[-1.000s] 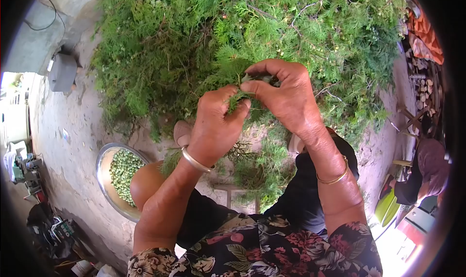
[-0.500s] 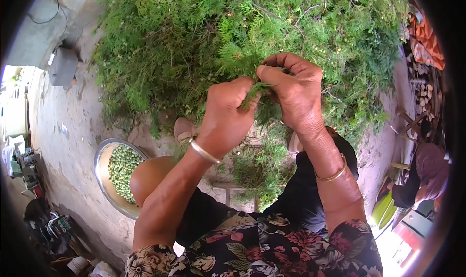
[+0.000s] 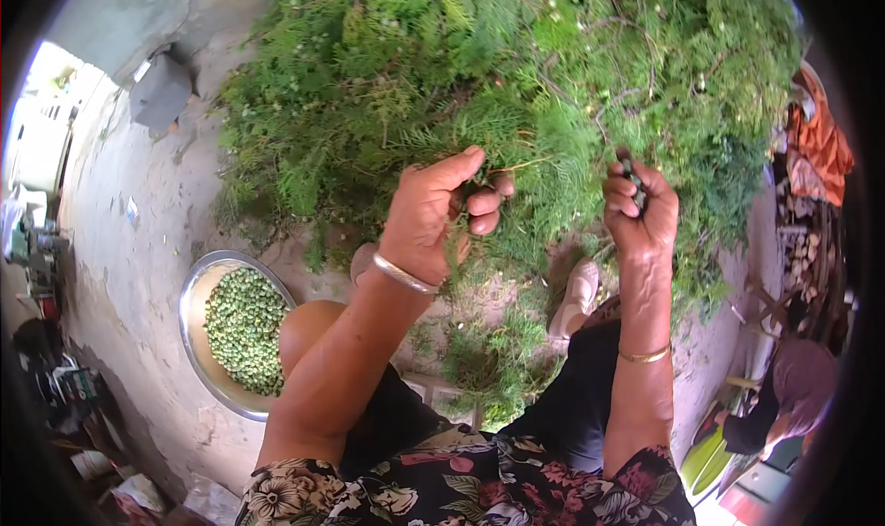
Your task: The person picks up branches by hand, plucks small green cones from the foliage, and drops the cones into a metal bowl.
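A large heap of green conifer branches (image 3: 369, 111) fills the top of the view. In front of it my left hand (image 3: 438, 203), with a bracelet at the wrist, has its fingers curled round a thin green sprig (image 3: 516, 165) whose stem sticks out to the right. To the right, apart from it, my right hand (image 3: 641, 208) is closed, thumb against fingers, with something small and dark between them that I cannot make out. By my left knee a metal bowl (image 3: 195, 342) holds many small green cones or berries (image 3: 244, 328).
Loose green sprigs (image 3: 498, 342) lie on the ground between my feet. A grey box (image 3: 161, 93) stands at the upper left. Orange cloth (image 3: 820, 148) and stacked wood (image 3: 804, 249) are at the right. Another person (image 3: 802, 388) is at the lower right.
My hands, close together before, are now apart; the right one has moved right and slightly down. The view has shifted, and more of the bowl shows.
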The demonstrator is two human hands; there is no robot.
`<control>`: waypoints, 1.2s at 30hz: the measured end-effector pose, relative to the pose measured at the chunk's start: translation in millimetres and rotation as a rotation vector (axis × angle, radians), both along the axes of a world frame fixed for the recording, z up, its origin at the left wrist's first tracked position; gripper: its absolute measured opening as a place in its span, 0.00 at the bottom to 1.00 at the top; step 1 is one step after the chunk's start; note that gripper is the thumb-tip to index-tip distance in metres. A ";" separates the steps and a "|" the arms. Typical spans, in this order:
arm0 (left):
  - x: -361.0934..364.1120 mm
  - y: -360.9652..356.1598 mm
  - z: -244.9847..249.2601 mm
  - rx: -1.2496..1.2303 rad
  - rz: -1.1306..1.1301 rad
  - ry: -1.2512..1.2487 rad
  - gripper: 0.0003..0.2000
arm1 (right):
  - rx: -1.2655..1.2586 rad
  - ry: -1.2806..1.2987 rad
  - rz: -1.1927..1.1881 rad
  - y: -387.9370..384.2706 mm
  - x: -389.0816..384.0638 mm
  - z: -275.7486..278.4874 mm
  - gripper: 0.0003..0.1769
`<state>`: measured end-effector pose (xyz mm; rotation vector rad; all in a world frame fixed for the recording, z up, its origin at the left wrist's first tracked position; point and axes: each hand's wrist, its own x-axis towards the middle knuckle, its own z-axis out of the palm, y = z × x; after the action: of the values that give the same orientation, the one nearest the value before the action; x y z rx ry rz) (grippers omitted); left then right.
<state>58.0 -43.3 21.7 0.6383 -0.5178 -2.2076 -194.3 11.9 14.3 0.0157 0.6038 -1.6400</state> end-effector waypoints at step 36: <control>82.1 -23.8 16.4 0.043 0.040 0.858 0.13 | -0.045 0.901 0.434 78.1 203.8 42.7 0.39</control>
<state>140.1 -67.1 38.1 -0.2995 -0.0057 -2.2011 9.5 90.0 57.1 -0.8672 1.1496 -1.1741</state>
